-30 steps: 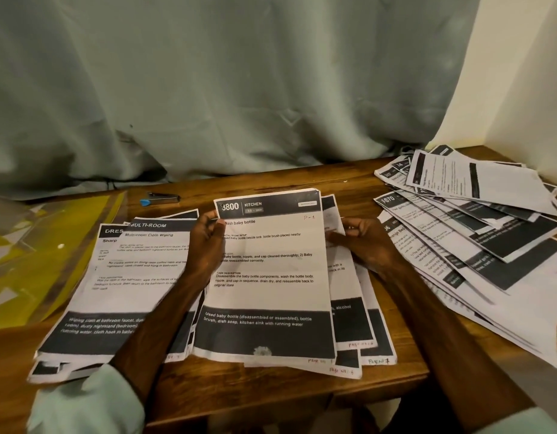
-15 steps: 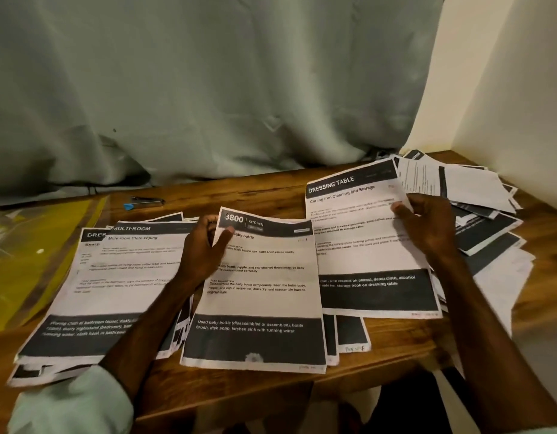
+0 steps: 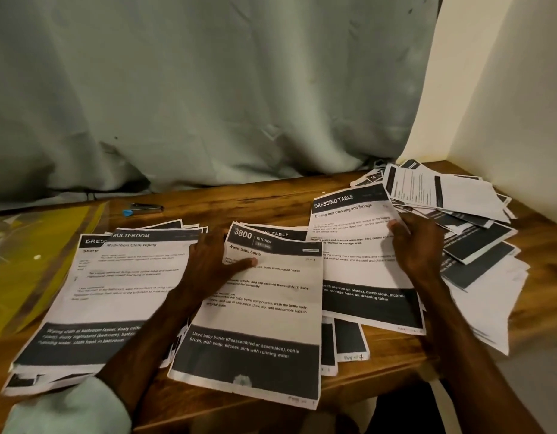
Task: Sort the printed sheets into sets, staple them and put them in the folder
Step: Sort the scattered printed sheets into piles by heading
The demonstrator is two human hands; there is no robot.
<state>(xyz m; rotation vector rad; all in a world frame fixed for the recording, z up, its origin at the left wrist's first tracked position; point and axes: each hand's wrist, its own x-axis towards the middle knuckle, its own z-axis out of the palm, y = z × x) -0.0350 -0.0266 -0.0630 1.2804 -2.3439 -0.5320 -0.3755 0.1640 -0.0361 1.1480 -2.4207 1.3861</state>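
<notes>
My left hand [image 3: 213, 261] grips the left edge of the "3800 Kitchen" sheet [image 3: 258, 324], thumb on its face. This sheet tops a small middle pile near the front of the wooden table [image 3: 239, 208]. My right hand [image 3: 418, 245] pinches the right edge of a "Dressing Table" sheet [image 3: 361, 270], which lies tilted just right of the Kitchen sheet and overlaps the middle pile. A pile topped by a "Multi-room" sheet [image 3: 130, 292] lies at the left. The yellow folder [image 3: 26, 264] is at the far left. A stapler [image 3: 142, 209] with a blue end lies behind the piles.
A loose heap of several printed sheets [image 3: 458, 208] fills the table's right corner and hangs over the right edge. A grey curtain [image 3: 208, 104] hangs behind the table and a cream wall [image 3: 505, 104] stands at the right.
My right hand drew the "Dressing Table" sheet out from the middle pile and carried it to the right, then lowered it. My left hand kept hold of the Kitchen sheet.
</notes>
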